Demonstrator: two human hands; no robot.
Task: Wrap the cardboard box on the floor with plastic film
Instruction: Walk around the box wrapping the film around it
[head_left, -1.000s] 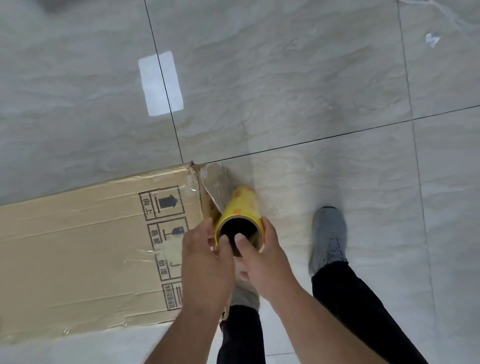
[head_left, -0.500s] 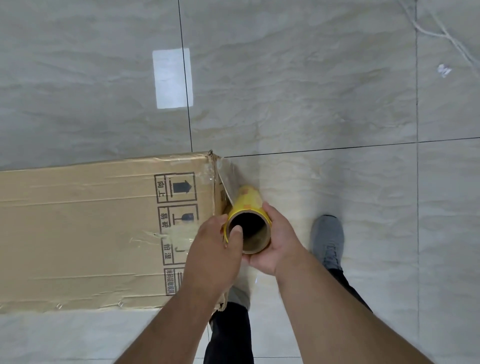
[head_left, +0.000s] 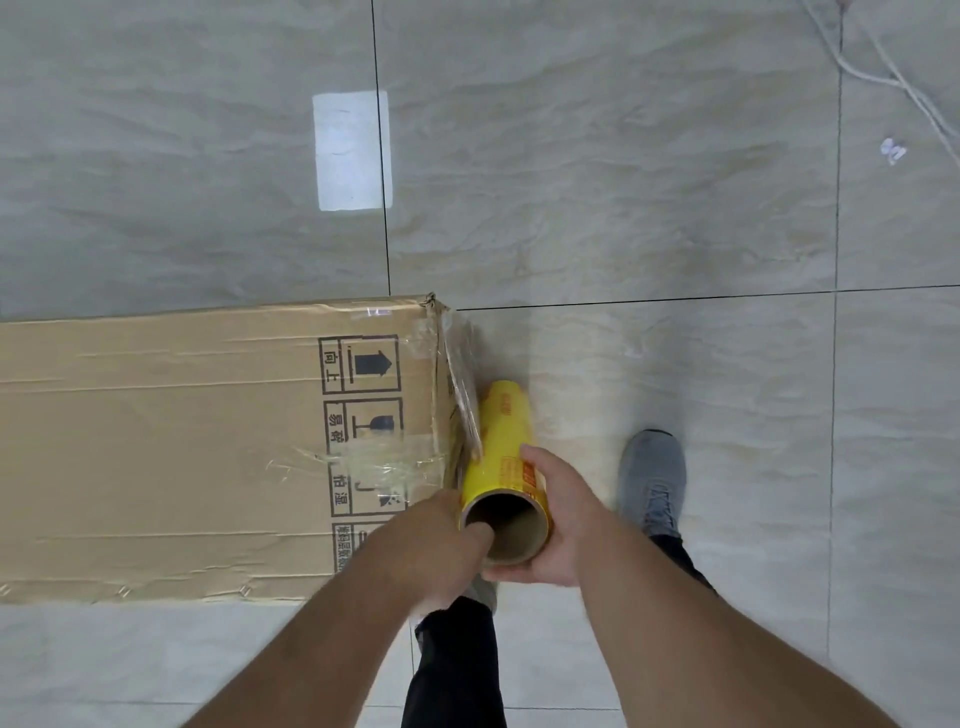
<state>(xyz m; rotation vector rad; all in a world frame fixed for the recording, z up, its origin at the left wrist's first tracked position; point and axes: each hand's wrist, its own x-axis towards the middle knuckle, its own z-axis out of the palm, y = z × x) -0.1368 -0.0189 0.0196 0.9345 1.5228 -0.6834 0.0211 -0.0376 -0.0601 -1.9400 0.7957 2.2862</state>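
A long flat cardboard box lies on the tiled floor at the left, with black handling symbols printed near its right end. A yellow roll of plastic film stands tilted just off that right end. Clear film stretches from the roll to the box's far right corner, and crinkled film covers part of the top. My left hand grips the roll's near rim with the thumb inside the cardboard core. My right hand wraps round the roll from the right and underneath.
My grey shoe stands on the floor right of the roll, and my dark trouser legs are below my arms. A white cord and a small white scrap lie at the far right. A bright light reflection shows on the tiles.
The view has swung so the box lies level and reaches further left. My right hand has shifted from the roll's rim to cup its side and underside. More of the roll shows.
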